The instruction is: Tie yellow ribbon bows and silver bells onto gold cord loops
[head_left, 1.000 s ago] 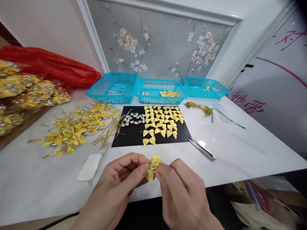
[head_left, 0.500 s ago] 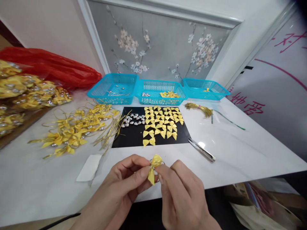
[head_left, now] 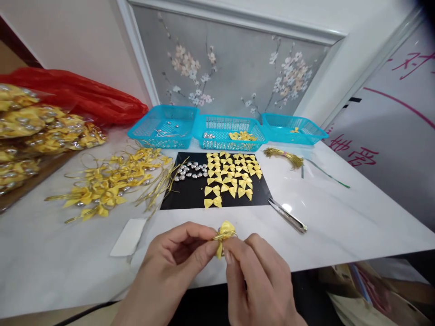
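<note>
Between my two hands, just over the table's front edge, is a yellow ribbon bow (head_left: 227, 227) with gold cord across its middle. My left hand (head_left: 180, 262) pinches the bow and cord from the left, thumb against fingertips. From the right, my right hand (head_left: 256, 276) is closed on the bow, its fingertips partly hiding the lower loop. Beyond them lies a black mat (head_left: 185, 197) bearing rows of yellow bows (head_left: 213, 202) and a cluster of silver heart-shaped beads (head_left: 192, 170). Loose gold cords (head_left: 159, 185) lie over the mat's left edge.
Finished bow ornaments (head_left: 112, 181) are heaped at left, near filled plastic bags (head_left: 61, 131) and a red bag (head_left: 78, 97). Blue baskets (head_left: 163, 140) line the back. Thread snips (head_left: 288, 216), a gold cord bundle (head_left: 283, 156) and a white card (head_left: 128, 237) lie about.
The bow has turned between my fingers, so the gold cord now runs sideways across it. My hands stay close together, the right one slightly lower.
</note>
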A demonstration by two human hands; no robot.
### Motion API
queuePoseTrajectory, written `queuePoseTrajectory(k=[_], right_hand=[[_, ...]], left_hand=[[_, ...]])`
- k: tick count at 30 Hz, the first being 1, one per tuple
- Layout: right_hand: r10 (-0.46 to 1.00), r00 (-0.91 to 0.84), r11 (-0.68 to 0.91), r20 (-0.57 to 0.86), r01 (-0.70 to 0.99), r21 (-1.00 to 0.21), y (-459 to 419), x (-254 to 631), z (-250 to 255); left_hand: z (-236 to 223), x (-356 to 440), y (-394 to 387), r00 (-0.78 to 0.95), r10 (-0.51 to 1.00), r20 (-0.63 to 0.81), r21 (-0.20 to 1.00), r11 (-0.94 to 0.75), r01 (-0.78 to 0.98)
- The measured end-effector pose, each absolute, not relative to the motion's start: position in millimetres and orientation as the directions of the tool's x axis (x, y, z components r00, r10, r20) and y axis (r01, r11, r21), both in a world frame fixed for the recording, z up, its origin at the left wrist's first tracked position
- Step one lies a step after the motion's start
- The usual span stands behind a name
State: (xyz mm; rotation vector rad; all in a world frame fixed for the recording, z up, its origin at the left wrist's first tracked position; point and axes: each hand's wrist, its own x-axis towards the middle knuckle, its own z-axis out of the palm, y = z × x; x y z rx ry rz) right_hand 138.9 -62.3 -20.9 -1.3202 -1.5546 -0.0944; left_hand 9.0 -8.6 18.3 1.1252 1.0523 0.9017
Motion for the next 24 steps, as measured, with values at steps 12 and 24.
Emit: queuePoseTrajectory(k=[12, 24], right_hand=[[0.646, 0.085, 0.398, 0.758, 0.810, -0.430, -62, 142, -14], [0.672, 0.161, 0.377, 0.723, 0.767, -0.520, -61, 138, -19]], left_hand=[[16, 12, -15, 0.141, 0.986, 0.093, 0.949, -0.130, 0.286], [2, 7, -13, 0.141, 0.960, 0.240, 0.941, -0.266, 0.209]])
